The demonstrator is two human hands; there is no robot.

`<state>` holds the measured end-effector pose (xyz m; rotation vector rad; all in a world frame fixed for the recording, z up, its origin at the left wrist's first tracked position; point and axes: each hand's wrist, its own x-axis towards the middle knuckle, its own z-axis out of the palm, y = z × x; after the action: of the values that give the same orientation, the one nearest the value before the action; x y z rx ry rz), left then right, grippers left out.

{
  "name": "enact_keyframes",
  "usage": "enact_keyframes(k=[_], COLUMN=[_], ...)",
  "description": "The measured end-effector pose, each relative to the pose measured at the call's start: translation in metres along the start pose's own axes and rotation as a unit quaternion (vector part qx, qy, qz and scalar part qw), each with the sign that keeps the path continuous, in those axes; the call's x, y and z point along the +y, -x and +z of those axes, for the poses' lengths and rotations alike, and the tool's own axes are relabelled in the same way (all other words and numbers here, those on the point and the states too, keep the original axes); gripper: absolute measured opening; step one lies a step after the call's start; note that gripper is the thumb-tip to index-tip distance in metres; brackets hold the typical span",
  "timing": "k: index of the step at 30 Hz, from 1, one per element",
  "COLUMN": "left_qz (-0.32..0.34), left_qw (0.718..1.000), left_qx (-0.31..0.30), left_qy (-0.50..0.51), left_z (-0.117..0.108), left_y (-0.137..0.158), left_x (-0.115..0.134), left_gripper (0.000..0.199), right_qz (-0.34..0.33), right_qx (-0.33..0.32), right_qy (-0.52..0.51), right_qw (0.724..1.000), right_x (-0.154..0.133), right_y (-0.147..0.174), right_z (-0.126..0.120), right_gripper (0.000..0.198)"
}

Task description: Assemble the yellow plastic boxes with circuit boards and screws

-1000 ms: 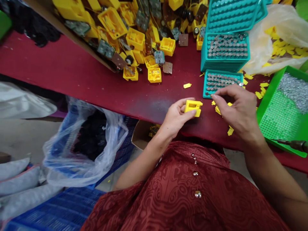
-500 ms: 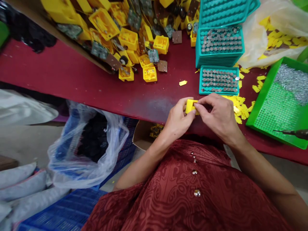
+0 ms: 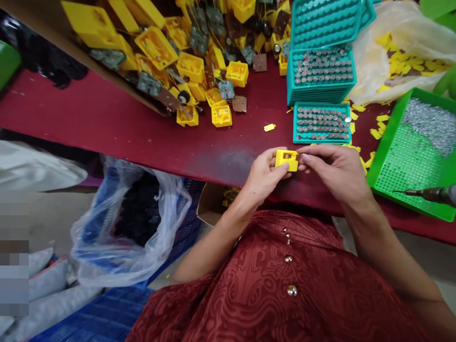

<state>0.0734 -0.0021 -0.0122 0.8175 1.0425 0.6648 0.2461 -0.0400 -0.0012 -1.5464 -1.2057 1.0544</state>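
My left hand is closed around a small yellow plastic housing, thumb on its near side. The housing's open recess faces up, with something metallic inside. Just to its right, my right hand has thumb and fingertips pinched together; whatever they hold is too small to make out. Beyond the hands lies a teal tray with rows of button cells. A single yellow battery cover rests on the red tabletop left of that tray.
Teal trays are stacked at the back, beside a plastic bag of yellow pieces. On the right, a green basket contains screws, with a screwdriver over it. Yellow housings with circuit boards crowd the back left. Below stands a bag-lined blue crate.
My right hand has drawn away from the housing to the right, uncovering its recess. My left hand still holds the housing, now turned slightly. The camera view has shifted a little.
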Motion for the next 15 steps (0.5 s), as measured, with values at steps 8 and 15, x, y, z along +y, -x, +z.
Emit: enact_keyframes(k=[8,15], left_qz=[-0.004,0.003], left_qw=[0.999,0.997], left_qx=[0.034,0.072], left_qy=[0.015,0.005], left_z=[0.001,-0.009], left_y=[-0.001,-0.006], left_x=[0.006,0.008], left_gripper=[0.043,0.068], right_qz=[0.135,0.193], right_qx=[0.024,0.030], right_qy=[-0.103,-0.156], right_qw=[0.985,0.968], right_x=[-0.005,-0.010], right_y=[-0.010,-0.018], right_z=[0.011,0.017], right_gripper=[0.015,0.009])
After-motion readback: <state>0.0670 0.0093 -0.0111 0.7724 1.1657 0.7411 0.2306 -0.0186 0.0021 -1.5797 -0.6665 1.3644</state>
